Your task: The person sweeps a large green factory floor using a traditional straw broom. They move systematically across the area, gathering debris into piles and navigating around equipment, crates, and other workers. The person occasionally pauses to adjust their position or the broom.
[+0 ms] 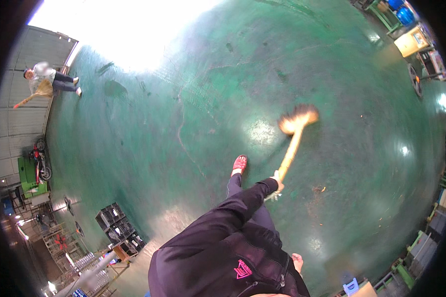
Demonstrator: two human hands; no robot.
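Observation:
My left hand (279, 182) is closed around the yellow handle of a broom (291, 150), held out in front of me. The handle runs up and away from the fist to a brown bristle head, smeared by motion, low over the green floor (223, 109). Just below the fist a pale, frayed bit sticks out. At my right side hangs my right hand (297, 262), partly hidden by the dark jacket; its visible fingers are loosely apart and nothing shows in them. Small orange and pale scraps (323, 189) lie on the floor to the right of the broom handle.
Another person (45, 79) with a broom is by the wall at far left. Below are a red motorbike (40, 161) and a rack of dark bins (118, 225). Right, a wheeled item (415, 79) and a yellow cabinet (410, 42) line the edge. A blue stool (351, 287) stands lower right.

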